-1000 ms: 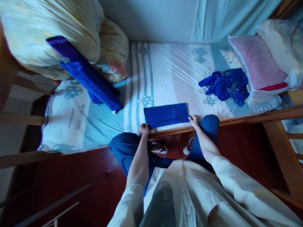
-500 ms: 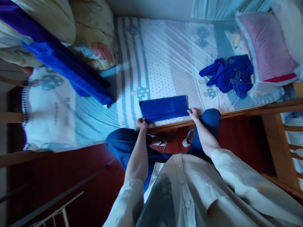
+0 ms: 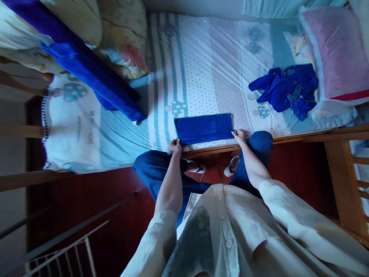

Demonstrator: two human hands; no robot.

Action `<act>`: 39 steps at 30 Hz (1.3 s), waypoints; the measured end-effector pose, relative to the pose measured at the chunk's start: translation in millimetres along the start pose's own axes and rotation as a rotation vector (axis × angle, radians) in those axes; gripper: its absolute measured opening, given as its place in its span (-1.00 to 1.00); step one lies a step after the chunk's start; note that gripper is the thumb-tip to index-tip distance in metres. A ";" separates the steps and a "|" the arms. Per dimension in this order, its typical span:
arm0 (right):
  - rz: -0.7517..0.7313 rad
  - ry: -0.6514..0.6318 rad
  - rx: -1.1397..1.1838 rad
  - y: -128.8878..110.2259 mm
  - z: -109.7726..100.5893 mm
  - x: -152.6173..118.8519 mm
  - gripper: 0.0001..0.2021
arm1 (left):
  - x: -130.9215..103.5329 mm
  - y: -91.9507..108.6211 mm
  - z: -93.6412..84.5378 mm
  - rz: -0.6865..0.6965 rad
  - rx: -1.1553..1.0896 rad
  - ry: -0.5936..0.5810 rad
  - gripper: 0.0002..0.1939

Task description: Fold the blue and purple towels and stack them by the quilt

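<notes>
A blue cloth with a thin green edge lies flat on the bed near its front rail, in a long rectangle that looks folded. My left hand pinches its near left corner. At the near right corner, my right hand grips the edge between thumb and fingers. Both hands rest just above the bed's wooden edge, in front of my knees. Further right on the sheet is a crumpled heap of blue cloths, apart from my hands.
A long blue folded fabric slants across the bed's left side, by a bunched quilt. A pink pillow lies at the right. The wooden bed rail runs in front of me. A white metal rack stands at lower left.
The view has shifted slightly, so the bed sits a little further right and higher in the picture. Both hands keep hold of the blue cloth's near corners, and the cloth looks much the same.
</notes>
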State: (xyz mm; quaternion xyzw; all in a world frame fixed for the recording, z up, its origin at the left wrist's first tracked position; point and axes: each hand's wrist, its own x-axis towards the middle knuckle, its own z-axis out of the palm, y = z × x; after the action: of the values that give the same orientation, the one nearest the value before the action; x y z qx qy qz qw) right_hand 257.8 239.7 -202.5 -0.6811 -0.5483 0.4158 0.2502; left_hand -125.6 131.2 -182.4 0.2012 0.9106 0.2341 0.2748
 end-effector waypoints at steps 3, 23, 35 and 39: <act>0.007 0.010 0.012 0.1 0.6 1.5 -0.71 | 1.7 -0.2 1.2 -0.014 -0.023 0.017 -0.76; -0.435 0.014 -0.504 -59.5 -19.6 -46.4 -0.61 | -37.5 18.4 -26.8 0.796 0.153 -0.139 -0.53; -0.431 -0.236 -0.795 -52.1 -8.8 -57.3 -0.35 | -37.3 4.5 -5.3 0.771 0.488 -0.211 -0.26; -0.422 -0.221 -0.829 -50.7 0.4 -48.9 -0.38 | -32.9 5.7 -1.2 0.746 0.517 -0.201 -0.34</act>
State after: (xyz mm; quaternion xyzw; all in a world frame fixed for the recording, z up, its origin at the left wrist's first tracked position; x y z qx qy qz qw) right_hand 227.6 206.9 -148.0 -0.5493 -0.8174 0.1721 -0.0232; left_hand -99.7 119.1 -165.1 0.5985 0.7734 0.0617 0.1996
